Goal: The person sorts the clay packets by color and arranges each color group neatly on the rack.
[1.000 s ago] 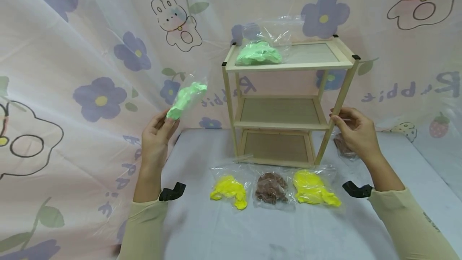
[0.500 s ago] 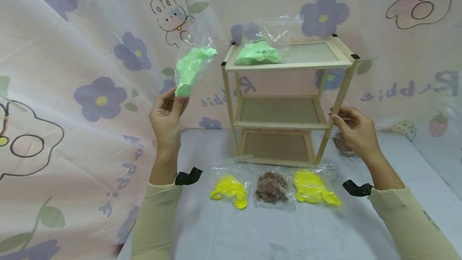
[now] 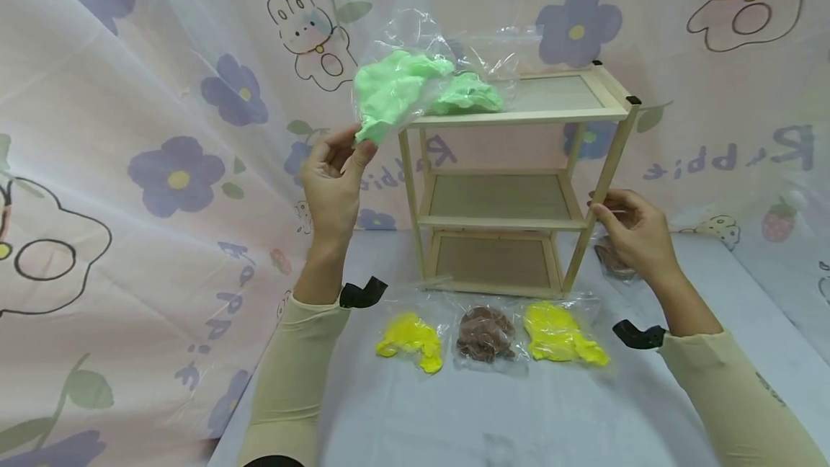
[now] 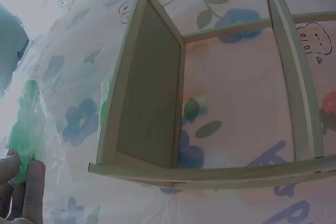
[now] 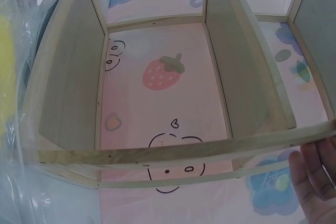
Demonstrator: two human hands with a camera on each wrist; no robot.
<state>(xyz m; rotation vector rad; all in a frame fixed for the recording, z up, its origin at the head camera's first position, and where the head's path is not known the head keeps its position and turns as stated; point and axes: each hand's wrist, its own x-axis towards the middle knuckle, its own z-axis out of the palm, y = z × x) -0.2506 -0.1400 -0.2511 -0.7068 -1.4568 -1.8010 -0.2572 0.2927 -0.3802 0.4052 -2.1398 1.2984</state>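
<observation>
My left hand [image 3: 333, 186] pinches the lower corner of a clear bag of light green clay [image 3: 392, 89], held up at the top left corner of the wooden shelf [image 3: 519, 119]. Behind and to the right of it, another bag of green clay [image 3: 468, 94] lies on the top board. In the left wrist view the fingers [image 4: 34, 187] grip the green bag [image 4: 26, 124] beside the shelf's top. My right hand [image 3: 638, 233] holds the shelf's front right post between thumb and fingers, at about the middle board; the right wrist view shows the hand [image 5: 317, 177] at this post [image 5: 210, 148].
In front of the shelf lie a bag of yellow clay [image 3: 411, 341], a bag of brown clay [image 3: 486, 334] and a second yellow one [image 3: 563, 334] in a row. Another brown bag [image 3: 614, 259] lies behind my right hand. A patterned curtain [image 3: 162, 78] hangs behind.
The left hand has moved up and right with its green bag, from left of the shelf to the top board's left corner. The right hand stays on the post.
</observation>
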